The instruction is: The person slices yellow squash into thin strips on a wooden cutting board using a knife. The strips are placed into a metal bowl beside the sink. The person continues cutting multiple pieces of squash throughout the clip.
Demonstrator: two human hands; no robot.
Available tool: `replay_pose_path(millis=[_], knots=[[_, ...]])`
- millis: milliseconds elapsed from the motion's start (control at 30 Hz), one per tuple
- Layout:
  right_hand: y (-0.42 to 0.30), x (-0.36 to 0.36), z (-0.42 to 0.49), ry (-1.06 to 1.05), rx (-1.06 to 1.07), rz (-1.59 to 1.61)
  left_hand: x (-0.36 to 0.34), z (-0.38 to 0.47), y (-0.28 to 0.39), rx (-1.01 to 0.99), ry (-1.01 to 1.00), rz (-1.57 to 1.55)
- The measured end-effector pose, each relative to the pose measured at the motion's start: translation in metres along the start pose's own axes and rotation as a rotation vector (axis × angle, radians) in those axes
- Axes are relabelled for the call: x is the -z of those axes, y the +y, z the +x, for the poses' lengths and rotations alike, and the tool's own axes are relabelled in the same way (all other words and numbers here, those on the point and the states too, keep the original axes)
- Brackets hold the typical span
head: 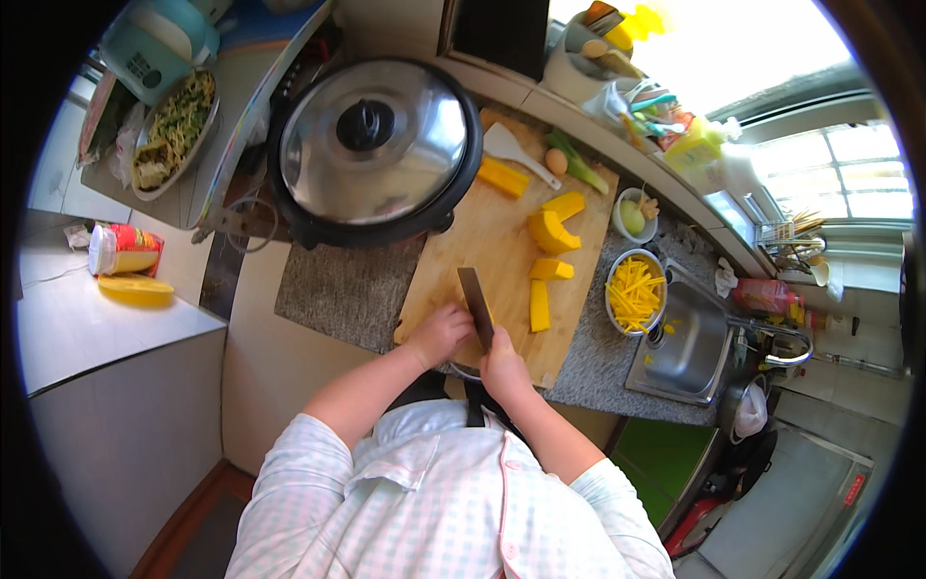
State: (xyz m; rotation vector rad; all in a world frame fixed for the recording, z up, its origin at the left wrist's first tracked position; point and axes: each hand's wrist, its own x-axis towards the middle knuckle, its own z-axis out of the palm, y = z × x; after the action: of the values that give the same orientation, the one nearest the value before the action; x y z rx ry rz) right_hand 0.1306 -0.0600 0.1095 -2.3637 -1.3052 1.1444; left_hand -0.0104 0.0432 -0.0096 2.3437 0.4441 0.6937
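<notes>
My right hand [504, 368] grips the handle of a kitchen knife [474, 302] with a broad blade. The blade stands on edge over the near part of a wooden cutting board [485, 239]. Beside its left face, the fingers of my left hand [443, 334] are curled down; what lies beneath them is hidden. A thin yellow edge shows at the blade's right side. Right of the knife are several pieces of what looks like pumpkin: a curved chunk [551, 233], a block [552, 270] and a long stick [540, 307]. Yellow strips [635, 295] fill a bowl [612, 313] right of the board.
A large lidded electric pan [376, 145] stands beyond my left hand. A white spatula [515, 150], an egg [556, 161] and a green stalk [579, 163] lie at the board's far end. Rightward are a small bowl [618, 217] and a steel sink [680, 347].
</notes>
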Motion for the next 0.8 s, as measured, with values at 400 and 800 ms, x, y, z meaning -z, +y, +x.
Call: replay_pose_path(millis=[400,800], knots=[[0.051,0.034,-0.025,0.331,0.280,0.229,0.027,0.079,0.011,-0.182,-0.316,0.167],[0.063,0.092,-0.045,0.304,0.110,0.556,-0.018,0.107,0.034,0.738,-0.420,-0.322]])
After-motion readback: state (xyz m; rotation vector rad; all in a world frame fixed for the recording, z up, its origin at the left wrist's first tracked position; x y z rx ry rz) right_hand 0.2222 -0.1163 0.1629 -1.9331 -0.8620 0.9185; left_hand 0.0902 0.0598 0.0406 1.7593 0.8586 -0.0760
